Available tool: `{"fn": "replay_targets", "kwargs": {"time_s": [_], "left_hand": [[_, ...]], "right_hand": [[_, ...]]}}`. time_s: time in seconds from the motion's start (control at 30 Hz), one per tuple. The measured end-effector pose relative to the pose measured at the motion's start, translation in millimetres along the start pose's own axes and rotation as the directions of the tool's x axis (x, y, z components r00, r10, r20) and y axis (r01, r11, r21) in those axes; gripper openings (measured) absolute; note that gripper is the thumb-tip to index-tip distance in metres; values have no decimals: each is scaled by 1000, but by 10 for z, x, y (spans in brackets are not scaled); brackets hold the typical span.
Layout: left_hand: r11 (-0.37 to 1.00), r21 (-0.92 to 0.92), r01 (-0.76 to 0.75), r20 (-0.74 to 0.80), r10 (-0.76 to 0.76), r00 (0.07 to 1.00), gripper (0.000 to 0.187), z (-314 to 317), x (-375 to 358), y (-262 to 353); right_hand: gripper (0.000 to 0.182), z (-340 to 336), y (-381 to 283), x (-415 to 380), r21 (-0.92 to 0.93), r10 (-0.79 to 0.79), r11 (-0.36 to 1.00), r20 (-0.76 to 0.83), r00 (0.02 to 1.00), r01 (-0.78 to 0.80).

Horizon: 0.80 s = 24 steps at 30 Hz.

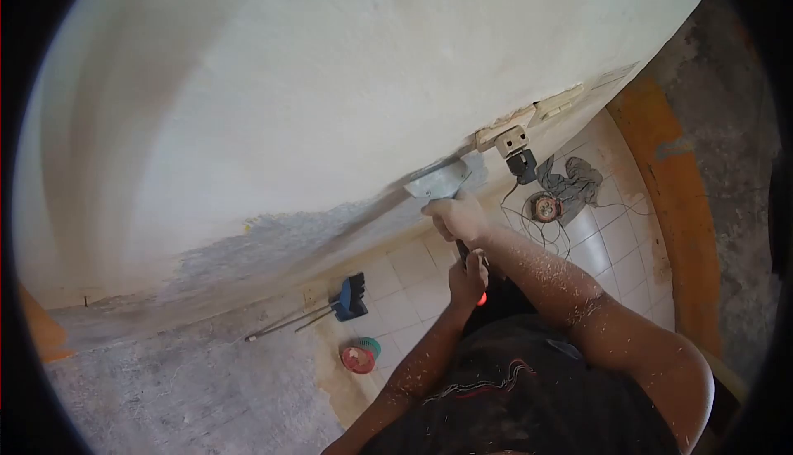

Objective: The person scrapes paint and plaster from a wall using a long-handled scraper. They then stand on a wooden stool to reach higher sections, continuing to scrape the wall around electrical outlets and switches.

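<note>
Places from the wall socket (pixel 513 139), as viewed: plug (pixel 521 166) in it. Lower left, hand tool (pixel 439 182), head at the wall (pixel 330 108). Lower right, on tiled floor (pixel 615 236), cord reel (pixel 545 207), cloth (pixel 578 181) beside. Far lower left, dustpan (pixel 350 296), basket (pixel 368 345) nearby.

Both hands (pixel 459 217) are bare. Behind the grip, pale flecks (pixel 591 296) dot the bare arms (pixel 557 277) and a dark shirt (pixel 537 409) with a wavy white-and-red line (pixel 487 386).
</note>
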State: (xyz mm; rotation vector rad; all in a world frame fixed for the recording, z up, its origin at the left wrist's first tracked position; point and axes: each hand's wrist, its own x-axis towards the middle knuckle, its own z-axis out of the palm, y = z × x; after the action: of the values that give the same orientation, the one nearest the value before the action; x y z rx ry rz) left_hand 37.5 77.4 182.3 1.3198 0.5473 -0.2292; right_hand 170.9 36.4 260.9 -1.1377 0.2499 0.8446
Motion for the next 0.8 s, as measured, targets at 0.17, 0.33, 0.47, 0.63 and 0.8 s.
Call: {"fn": "replay_targets", "kwargs": {"time_s": [0.17, 0.33, 0.47, 0.63, 0.8], "left_hand": [[991, -55, 121, 55, -118, 991, 39, -15, -43, -89], [984, -139, 112, 123, -95, 988, 41, 10, -46, -257], [982, -164, 92, 177, -63, 982, 41, 91, 92, 9], [981, -137, 135, 227, -101, 969, 49, 103, -29, -194], [984, -173, 50, 175, -20, 984, 43, 218, 109, 24]], "right_hand": [[17, -60, 131, -2, -6, -31, 1000, -64, 997, 31], [16, -20, 150, -54, -144, -81, 988, -173, 982, 56], [17, -80, 40, 13, -427, -257, 883, -90, 962, 196], [19, -120, 96, -52, -291, -58, 957, -234, 971, -13], [24, -63, -180, -105, -414, -171, 905, -150, 974, 95]]}}
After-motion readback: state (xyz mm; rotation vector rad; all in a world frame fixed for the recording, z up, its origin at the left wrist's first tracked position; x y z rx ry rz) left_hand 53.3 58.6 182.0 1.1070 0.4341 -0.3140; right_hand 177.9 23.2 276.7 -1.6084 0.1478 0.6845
